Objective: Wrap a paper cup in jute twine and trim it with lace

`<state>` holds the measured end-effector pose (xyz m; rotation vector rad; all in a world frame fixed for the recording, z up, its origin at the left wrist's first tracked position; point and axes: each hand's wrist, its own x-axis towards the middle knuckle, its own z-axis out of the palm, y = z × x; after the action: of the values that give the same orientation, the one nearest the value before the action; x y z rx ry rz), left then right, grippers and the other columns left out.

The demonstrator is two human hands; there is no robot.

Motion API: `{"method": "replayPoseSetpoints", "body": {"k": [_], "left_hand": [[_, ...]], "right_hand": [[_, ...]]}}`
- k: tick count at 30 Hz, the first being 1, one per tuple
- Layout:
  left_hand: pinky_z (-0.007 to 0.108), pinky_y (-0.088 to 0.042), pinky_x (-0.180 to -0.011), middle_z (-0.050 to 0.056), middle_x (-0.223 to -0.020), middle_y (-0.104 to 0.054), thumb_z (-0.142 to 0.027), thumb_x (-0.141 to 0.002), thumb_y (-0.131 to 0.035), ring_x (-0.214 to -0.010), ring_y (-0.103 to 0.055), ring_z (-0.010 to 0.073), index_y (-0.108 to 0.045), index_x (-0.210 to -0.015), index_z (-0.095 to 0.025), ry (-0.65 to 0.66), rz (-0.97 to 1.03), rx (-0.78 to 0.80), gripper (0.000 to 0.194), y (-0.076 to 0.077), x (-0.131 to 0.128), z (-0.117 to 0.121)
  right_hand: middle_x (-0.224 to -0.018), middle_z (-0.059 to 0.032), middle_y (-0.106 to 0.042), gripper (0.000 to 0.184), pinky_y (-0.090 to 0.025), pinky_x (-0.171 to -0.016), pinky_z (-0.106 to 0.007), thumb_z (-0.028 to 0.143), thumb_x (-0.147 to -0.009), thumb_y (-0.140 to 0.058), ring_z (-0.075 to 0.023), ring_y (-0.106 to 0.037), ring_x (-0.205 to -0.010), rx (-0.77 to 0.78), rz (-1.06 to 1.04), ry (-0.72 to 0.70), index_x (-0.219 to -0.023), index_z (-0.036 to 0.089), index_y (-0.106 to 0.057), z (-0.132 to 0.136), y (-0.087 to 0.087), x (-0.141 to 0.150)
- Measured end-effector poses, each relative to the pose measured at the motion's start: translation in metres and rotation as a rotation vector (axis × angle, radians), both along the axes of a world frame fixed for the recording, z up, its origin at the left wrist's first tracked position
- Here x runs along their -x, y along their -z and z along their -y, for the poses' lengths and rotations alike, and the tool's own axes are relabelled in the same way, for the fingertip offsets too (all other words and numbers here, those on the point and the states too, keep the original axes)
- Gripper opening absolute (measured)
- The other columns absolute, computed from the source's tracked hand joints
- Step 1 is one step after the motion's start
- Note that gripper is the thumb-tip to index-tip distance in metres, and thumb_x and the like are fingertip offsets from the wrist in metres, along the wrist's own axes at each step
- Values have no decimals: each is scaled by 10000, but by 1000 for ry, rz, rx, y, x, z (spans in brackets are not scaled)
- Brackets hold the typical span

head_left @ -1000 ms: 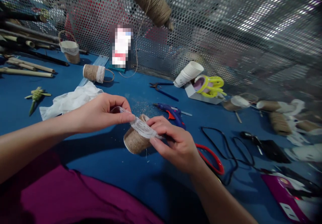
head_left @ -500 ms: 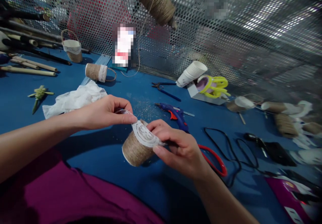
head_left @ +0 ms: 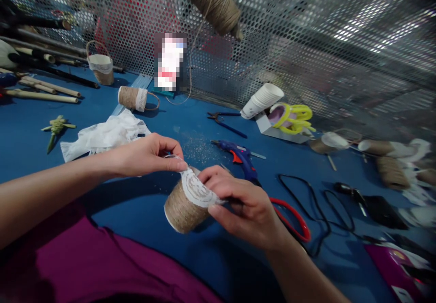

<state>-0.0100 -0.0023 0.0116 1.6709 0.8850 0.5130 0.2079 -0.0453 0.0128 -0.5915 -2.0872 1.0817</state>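
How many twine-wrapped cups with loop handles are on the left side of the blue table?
2: one upright cup near the perforated screen, one lying cup to its right. The held cup, more central, shows no handle.

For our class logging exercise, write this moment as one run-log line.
left hand: pinching lace; right hand: gripping lace and twine-wrapped cup; cup: tilted; glue gun: on blue table

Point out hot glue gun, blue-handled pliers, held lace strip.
Hot glue gun [head_left: 243,153]: head view, blue body.
Blue-handled pliers [head_left: 232,129]: head view, lower handle.
Lace strip [head_left: 197,190]: head view, middle of its band.
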Motion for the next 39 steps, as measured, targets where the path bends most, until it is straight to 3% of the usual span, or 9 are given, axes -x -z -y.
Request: {"method": "replayPoseSetpoints", "body": {"k": [16,22,24,26,28,30,33,36,39], "left_hand": [[183,-202,-430,-83,-512,-355,-351,-771,-553,-459,-267,47,-538,-694,-146,85,25,112,219,3,-2,-1],[209,-348,-572,-30,-669,-512,-365,-762,-534,-615,-448,85,-552,-753,-143,112,2,117,223,14,-3,-5],[235,-388,-648,0,-779,-565,-327,-744,-550,-700,-498,107,-557,-836,-141,44,-24,42,207,16,-4,-7],[243,-396,-663,13,-829,-572,-309,-737,-558,-723,-505,114,-551,-891,-142,-102,-63,-75,227,17,-5,-9],[234,-387,-622,3,-770,-554,-337,-760,-533,-675,-485,107,-546,-849,-141,-261,-69,-177,215,15,-4,-9],[229,-373,-577,-12,-668,-521,-399,-804,-463,-609,-457,100,-529,-738,-143,-327,-49,-205,273,10,-4,-6],[231,-367,-555,-10,-601,-506,-476,-837,-371,-574,-458,104,-502,-638,-147,-206,-76,-185,406,0,-5,3],[226,-345,-522,-5,-636,-520,-535,-805,-403,-585,-466,117,-537,-742,-142,-56,-181,-177,420,-5,-8,12],[231,-357,-526,21,-724,-541,-581,-777,-418,-636,-486,138,-541,-873,-126,15,-174,-85,480,-1,-11,15]], "right_hand": [[-709,-8,-596,212,-444,-824,-437,22,-711,-574,-188,-567,-845,39,-65,-57,-833,194,-594,1,1,2],[-735,-3,-591,194,-420,-857,-443,83,-758,-566,-190,-552,-872,141,-95,-86,-874,230,-613,2,0,1],[-754,-9,-592,183,-417,-862,-439,108,-774,-558,-202,-538,-925,164,-85,-79,-885,241,-618,1,0,-1],[-758,-12,-588,171,-415,-869,-432,120,-784,-554,-209,-524,-972,166,-68,-45,-877,248,-621,0,2,-2],[-797,-16,-592,159,-411,-879,-420,125,-788,-555,-207,-516,-1004,167,-61,31,-862,250,-620,-1,6,-3],[-879,-24,-603,143,-410,-883,-404,130,-788,-560,-201,-518,-1021,174,-74,131,-840,249,-620,-2,9,-4],[-979,-37,-611,110,-423,-869,-377,144,-775,-574,-189,-539,-1006,186,-103,244,-800,240,-621,-4,13,-3],[-994,-43,-614,102,-435,-861,-359,151,-771,-571,-179,-553,-994,191,-126,290,-793,236,-622,-5,14,0],[-1003,-43,-613,106,-432,-882,-363,152,-773,-561,-174,-551,-1005,196,-137,298,-793,238,-620,-5,15,3]]}}
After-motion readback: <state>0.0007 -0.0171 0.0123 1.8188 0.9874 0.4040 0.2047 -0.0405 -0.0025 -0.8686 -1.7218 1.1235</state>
